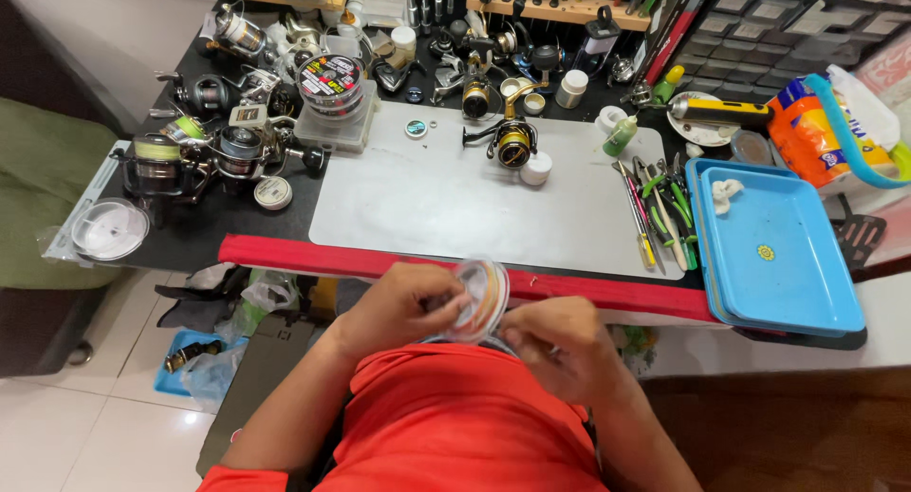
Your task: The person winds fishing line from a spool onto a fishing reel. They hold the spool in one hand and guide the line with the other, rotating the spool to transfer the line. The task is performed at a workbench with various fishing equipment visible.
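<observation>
Head view, looking down at my lap in front of a dark worktop (pixel 204 241) with a red front edge. My left hand (pixel 399 307) and right hand (pixel 555 335) meet over my orange shirt, both pinching a clear spool of multicoloured fishing line (pixel 479 297), held on edge just below the worktop's front edge. My left grip closes on its rim; my right fingers press against its other face.

As I judge it, the line could slip loose and tangle, or the spool could drop to the floor, since nothing lies under it.

On the grey mat (pixel 427 203) stands a gold and black spinning reel (pixel 512 141). Near the back left corner, a round clear line spool with a bright multicoloured label (pixel 329 79) sits on a clear box. At the right edge lies a blue tray (pixel 788 264), and behind it an orange and white wrapped package (pixel 811 136). A small green bottle (pixel 622 134) stands nearby.
</observation>
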